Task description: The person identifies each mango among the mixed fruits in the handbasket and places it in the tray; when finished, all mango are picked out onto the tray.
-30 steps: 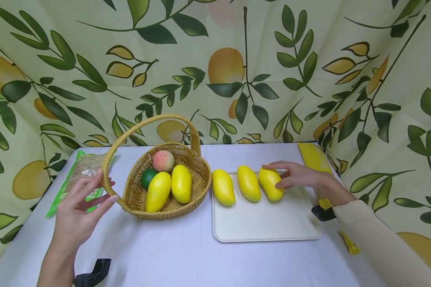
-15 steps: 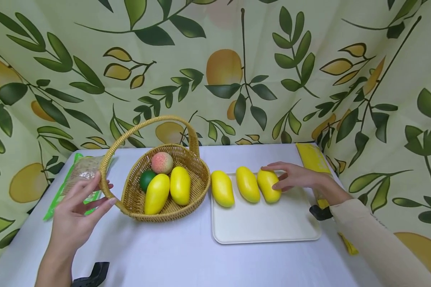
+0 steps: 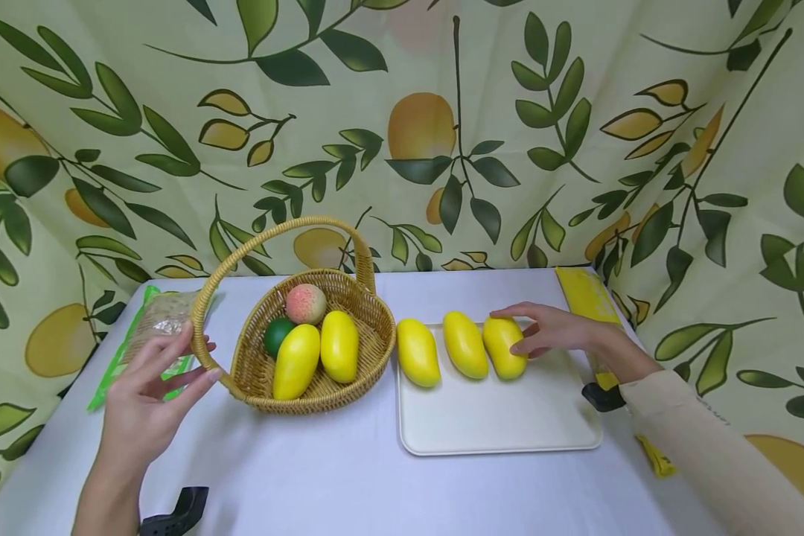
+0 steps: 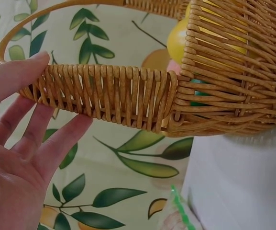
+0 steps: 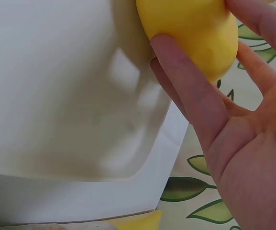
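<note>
My left hand (image 3: 147, 394) holds the handle (image 3: 204, 301) of a wicker basket (image 3: 308, 406), thumb on one side and fingers on the other, as the left wrist view also shows. Inside the basket lie two yellow mangoes (image 3: 298, 362), a pinkish peach (image 3: 306, 304) and a partly hidden dark green round fruit (image 3: 277, 336). On the white tray (image 3: 502, 424), several more mangoes (image 3: 418, 353) form a row along its far side. The rightmost mango (image 3: 504, 350) is in the grip of my right hand (image 3: 552, 329); the right wrist view shows fingers and thumb around that mango (image 5: 195, 36).
A green-edged clear packet (image 3: 150, 327) lies behind my left hand. At the right, a yellow packet (image 3: 586, 294) is partly covered by my right forearm. A leaf-patterned cloth (image 3: 496, 97) stands behind and beside the white-covered table (image 3: 321, 476).
</note>
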A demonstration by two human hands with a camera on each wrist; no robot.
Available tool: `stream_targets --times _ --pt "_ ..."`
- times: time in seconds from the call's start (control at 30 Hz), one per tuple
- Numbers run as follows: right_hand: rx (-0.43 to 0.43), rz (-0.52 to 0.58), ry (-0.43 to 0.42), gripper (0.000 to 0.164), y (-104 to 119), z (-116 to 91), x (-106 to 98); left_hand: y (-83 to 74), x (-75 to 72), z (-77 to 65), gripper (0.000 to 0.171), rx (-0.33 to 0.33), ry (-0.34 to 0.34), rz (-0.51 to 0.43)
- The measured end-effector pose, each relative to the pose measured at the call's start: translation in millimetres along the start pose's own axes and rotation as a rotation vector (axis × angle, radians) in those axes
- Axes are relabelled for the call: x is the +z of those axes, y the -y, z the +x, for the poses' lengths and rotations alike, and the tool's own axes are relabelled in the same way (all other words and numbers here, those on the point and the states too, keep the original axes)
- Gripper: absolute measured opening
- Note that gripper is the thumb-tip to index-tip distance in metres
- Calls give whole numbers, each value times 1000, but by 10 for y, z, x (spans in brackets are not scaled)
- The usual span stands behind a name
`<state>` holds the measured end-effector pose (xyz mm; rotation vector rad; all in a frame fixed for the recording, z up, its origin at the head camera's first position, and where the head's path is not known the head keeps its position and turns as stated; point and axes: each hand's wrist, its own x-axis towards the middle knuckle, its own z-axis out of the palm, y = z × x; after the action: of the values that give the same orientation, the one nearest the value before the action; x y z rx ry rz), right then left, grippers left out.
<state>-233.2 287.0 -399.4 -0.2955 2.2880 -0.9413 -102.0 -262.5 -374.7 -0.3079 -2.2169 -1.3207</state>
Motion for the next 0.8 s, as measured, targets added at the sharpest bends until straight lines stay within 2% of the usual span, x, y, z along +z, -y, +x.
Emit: stream_targets --times 0.2,0.53,0.63,0.8 --pt "2 -15 8 77 -4 2 19 -37 16 -2 84 -54 11 35" --pt "13 -35 12 79 2 23 17 -40 9 -10 84 -59 5 44" --pt "-17 -65 20 80 22 3 -2 -40 11 -6 83 -62 6 43" --pt "-85 -155 -27 81 106 -66 -67 -54 11 1 83 -66 4 48"
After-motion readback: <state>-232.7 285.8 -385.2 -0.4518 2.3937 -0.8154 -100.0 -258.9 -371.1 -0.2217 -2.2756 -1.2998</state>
